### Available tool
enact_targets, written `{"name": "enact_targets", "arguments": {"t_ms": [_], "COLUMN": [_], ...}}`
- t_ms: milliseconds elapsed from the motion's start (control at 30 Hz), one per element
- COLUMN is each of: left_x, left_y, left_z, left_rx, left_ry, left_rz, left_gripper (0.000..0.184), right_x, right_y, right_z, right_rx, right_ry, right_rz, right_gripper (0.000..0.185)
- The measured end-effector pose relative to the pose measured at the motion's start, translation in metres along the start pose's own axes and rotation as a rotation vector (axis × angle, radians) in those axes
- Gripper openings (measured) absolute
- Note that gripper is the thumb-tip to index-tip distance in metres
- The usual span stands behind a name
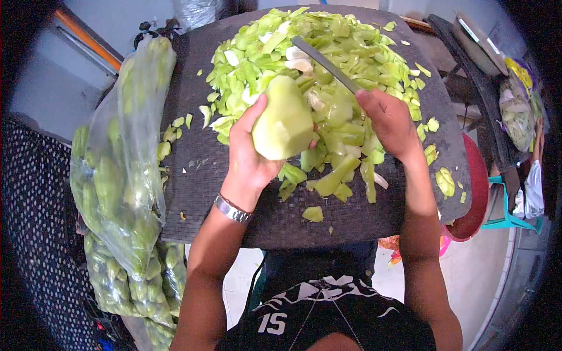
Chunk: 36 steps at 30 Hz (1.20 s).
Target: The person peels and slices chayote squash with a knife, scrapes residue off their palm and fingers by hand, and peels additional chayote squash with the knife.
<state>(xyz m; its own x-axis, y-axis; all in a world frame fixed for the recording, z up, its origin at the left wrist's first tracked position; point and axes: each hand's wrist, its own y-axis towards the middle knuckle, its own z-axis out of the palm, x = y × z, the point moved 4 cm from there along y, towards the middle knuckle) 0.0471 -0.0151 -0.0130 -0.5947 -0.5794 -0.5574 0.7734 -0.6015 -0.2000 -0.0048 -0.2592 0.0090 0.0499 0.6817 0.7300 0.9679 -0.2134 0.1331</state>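
Note:
A pale green peeled fruit or vegetable (283,120) rests in my left hand (249,149), its fingers wrapped round the left side and underside. My right hand (389,120) is closed on the handle of a knife (328,65), whose blade points up and to the left, above the heap and apart from the peeled piece. Under both hands a large heap of green peelings (345,128) covers much of the dark woven tabletop (263,225). A metal watch sits on my left wrist.
Clear plastic bags of green produce (117,169) stand left of the table. A red tub (473,193) is at its right edge, with a turquoise stool (503,216) beyond. More bagged items (517,111) lie at the far right. Loose peelings lie near the table's edges.

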Motion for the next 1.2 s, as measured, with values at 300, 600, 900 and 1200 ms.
{"name": "enact_targets", "arguments": {"t_ms": [300,600,900,1200], "left_x": [-0.011,0.000,0.002,0.009], "left_y": [0.000,0.001,-0.006,-0.028], "left_z": [-0.009,-0.001,0.008,0.013], "left_rx": [-0.158,-0.106,0.020,-0.065], "left_ry": [0.016,-0.020,-0.013,-0.106], "left_rz": [0.069,0.157,0.143,0.200], "left_gripper": [0.059,0.060,0.067,0.051], "right_x": [0.009,0.054,0.085,0.085], "right_y": [-0.012,-0.039,-0.061,-0.114], "right_z": [0.018,0.049,0.058,0.051], "right_rx": [0.256,0.369,0.055,0.188], "right_ry": [0.364,0.548,0.257,0.485], "right_rz": [0.234,0.105,-0.181,0.013], "right_gripper": [0.051,0.054,0.061,0.061]}}
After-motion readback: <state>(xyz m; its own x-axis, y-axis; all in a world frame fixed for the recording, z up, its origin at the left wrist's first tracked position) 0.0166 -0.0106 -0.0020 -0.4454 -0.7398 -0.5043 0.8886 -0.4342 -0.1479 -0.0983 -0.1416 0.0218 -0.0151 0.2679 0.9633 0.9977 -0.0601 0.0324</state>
